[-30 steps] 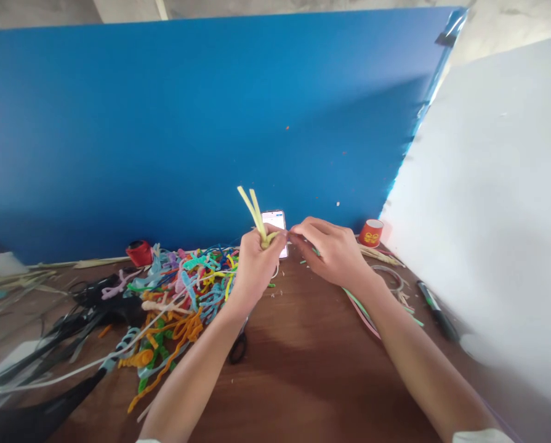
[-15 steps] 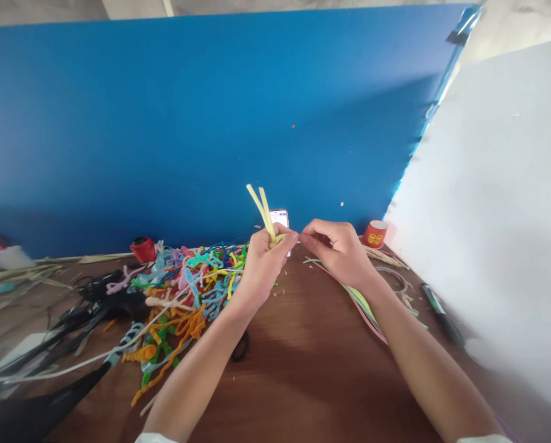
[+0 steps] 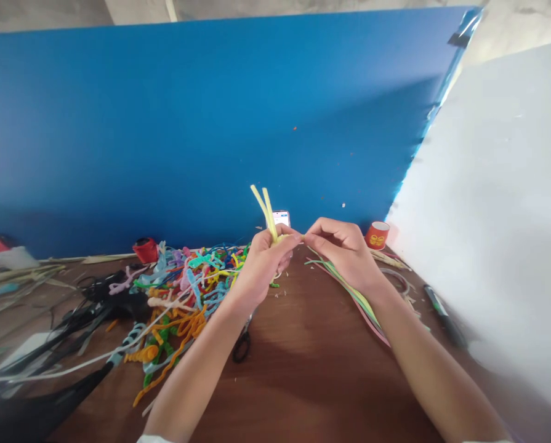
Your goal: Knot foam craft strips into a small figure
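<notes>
Left hand, right hand, yellow strips: shifted slightly right. Coloured strands, right: more exposed. Phone, far: lower end now covered.

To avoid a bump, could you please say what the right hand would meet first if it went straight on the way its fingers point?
The right hand would probably meet the left hand first, the one gripping yellow strips; the hands look almost touching, though depth is unclear.
</notes>
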Available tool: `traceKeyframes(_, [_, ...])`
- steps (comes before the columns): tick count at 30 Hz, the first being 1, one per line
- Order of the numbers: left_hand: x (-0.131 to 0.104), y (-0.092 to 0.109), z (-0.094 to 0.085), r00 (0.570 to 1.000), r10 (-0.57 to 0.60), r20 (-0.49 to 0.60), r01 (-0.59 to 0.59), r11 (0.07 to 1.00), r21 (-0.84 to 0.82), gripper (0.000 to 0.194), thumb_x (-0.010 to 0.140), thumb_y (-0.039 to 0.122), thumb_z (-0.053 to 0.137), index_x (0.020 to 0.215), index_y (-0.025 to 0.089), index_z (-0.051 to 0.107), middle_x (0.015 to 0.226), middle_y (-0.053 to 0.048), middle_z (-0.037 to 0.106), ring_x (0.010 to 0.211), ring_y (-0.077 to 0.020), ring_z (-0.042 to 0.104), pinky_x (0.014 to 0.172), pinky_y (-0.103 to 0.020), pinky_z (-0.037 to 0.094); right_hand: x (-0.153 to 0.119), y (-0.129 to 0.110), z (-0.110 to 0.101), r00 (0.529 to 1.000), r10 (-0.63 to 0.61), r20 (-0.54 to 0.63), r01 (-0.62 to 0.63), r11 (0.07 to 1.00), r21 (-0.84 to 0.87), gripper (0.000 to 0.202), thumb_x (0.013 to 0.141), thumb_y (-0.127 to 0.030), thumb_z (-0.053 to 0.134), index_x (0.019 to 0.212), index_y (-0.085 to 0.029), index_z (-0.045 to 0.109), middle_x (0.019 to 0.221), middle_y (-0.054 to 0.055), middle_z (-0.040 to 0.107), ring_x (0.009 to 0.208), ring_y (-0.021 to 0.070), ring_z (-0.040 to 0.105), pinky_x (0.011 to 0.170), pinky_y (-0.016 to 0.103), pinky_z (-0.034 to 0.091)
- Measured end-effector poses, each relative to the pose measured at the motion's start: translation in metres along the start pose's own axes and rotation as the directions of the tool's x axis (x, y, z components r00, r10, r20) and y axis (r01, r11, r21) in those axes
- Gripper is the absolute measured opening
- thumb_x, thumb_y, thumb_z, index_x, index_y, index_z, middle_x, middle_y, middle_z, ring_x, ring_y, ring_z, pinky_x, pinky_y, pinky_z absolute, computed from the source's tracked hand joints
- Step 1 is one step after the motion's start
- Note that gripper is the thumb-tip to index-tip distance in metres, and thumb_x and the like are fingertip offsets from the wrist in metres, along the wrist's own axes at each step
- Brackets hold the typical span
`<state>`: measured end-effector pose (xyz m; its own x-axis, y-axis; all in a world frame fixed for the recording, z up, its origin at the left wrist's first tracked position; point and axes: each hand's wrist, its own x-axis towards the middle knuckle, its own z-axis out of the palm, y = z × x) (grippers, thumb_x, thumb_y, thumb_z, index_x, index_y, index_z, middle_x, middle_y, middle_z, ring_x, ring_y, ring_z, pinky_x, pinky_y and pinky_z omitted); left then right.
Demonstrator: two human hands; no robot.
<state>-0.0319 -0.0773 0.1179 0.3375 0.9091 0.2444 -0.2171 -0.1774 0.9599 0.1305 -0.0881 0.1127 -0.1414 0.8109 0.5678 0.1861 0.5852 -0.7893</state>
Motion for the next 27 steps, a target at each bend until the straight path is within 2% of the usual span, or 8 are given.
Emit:
traceKeyframes(5, [0.002, 0.001, -0.003, 0.999, 0.018, 0.043, -0.022, 0.995, 0.102, 0.017, 0.086, 0.034, 0.064, 0.093, 0.019, 0.058, 0.054, 0.009, 0.042, 0.045, -0.0052, 0.034, 0.045, -0.019, 0.027, 0.003, 0.003, -0.008, 0.996, -0.036, -0.081, 0.018, 0.977, -0.215, 0.019, 0.09, -0.029, 0.058, 0.075, -0.018, 0.061, 0.063, -0.003, 0.05, 0.057, 0.0103, 0.042, 0.053, 0.026, 0.031])
traceKeyframes(8, [0.003, -0.002, -0.002, 0.999, 0.031, 0.011, -0.033, 0.981, 0.191, 0.02, 0.092, 0.04, 0.057, 0.094, 0.02, 0.053, 0.059, 0.008, 0.047, 0.045, -0.005, 0.036, 0.045, -0.019, 0.027, 0.006, 0.006, -0.012, 0.996, -0.012, -0.092, -0.016, 0.955, -0.297, 0.019, 0.089, -0.028, 0.058, 0.073, -0.018, 0.06, 0.061, -0.003, 0.051, 0.056, 0.0103, 0.043, 0.053, 0.026, 0.032])
traceKeyframes(10, [0.004, -0.006, -0.004, 0.998, 0.055, -0.034, -0.044, 0.964, 0.262, 0.022, 0.094, 0.042, 0.052, 0.091, 0.021, 0.049, 0.063, 0.007, 0.051, 0.045, -0.0051, 0.039, 0.045, -0.019, 0.028, 0.007, 0.007, -0.014, 0.999, 0.012, -0.05, -0.028, 0.939, -0.342, 0.019, 0.088, -0.027, 0.057, 0.071, -0.019, 0.06, 0.06, -0.003, 0.052, 0.054, 0.0101, 0.043, 0.052, 0.026, 0.032])
traceKeyframes(13, [0.007, -0.011, -0.01, 0.992, 0.118, -0.044, -0.089, 0.904, 0.419, 0.024, 0.096, 0.042, 0.048, 0.086, 0.021, 0.048, 0.069, 0.004, 0.058, 0.048, -0.0068, 0.046, 0.046, -0.02, 0.033, 0.007, 0.007, -0.015, 0.999, 0.042, 0.004, -0.037, 0.918, -0.394, 0.02, 0.087, -0.026, 0.056, 0.069, -0.019, 0.058, 0.058, -0.004, 0.053, 0.052, 0.01, 0.043, 0.052, 0.026, 0.031])
traceKeyframes(16, [0.008, -0.011, -0.016, 0.995, 0.094, 0.038, -0.098, 0.801, 0.591, 0.029, 0.097, 0.04, 0.045, 0.078, 0.02, 0.052, 0.064, 0.003, 0.059, 0.05, -0.0089, 0.051, 0.05, -0.021, 0.035, 0.007, 0.009, -0.017, 0.999, 0.046, 0.008, -0.037, 0.891, -0.452, 0.02, 0.089, -0.027, 0.055, 0.071, -0.02, 0.058, 0.06, -0.003, 0.054, 0.055, 0.0109, 0.046, 0.054, 0.027, 0.032])
traceKeyframes(19, [0.008, -0.009, -0.019, 0.995, 0.042, 0.091, -0.092, 0.742, 0.664, 0.031, 0.097, 0.038, 0.042, 0.075, 0.02, 0.054, 0.064, 0.002, 0.06, 0.051, -0.0096, 0.054, 0.053, -0.022, 0.036, 0.009, 0.015, -0.019, 0.999, 0.042, -0.025, -0.049, 0.891, -0.451, 0.013, 0.091, -0.032, 0.055, 0.086, -0.021, 0.061, 0.07, -0.001, 0.061, 0.062, 0.0126, 0.053, 0.058, 0.027, 0.036])
traceKeyframes(22, [0.007, -0.006, -0.018, 0.993, 0.043, 0.109, -0.106, 0.724, 0.681, 0.031, 0.097, 0.038, 0.041, 0.075, 0.02, 0.054, 0.068, 0.001, 0.062, 0.05, -0.0098, 0.053, 0.053, -0.023, 0.036, 0.01, 0.019, -0.02, 0.998, 0.037, -0.058, -0.058, 0.914, -0.402, 0.02, 0.092, -0.037, 0.056, 0.104, -0.021, 0.058, 0.076, -0.001, 0.062, 0.061, 0.0127, 0.054, 0.058, 0.027, 0.038])
traceKeyframes(27, [0.003, -0.005, -0.013, 0.99, 0.038, 0.134, -0.118, 0.74, 0.662, 0.029, 0.096, 0.038, 0.045, 0.075, 0.019, 0.052, 0.069, 0.0, 0.062, 0.05, -0.0098, 0.049, 0.051, -0.023, 0.034, 0.011, 0.015, -0.019, 0.999, 0.052, 0.016, -0.043, 0.938, -0.343, 0.016, 0.092, -0.035, 0.057, 0.099, -0.021, 0.058, 0.079, -0.001, 0.062, 0.06, 0.0107, 0.052, 0.058, 0.026, 0.039])
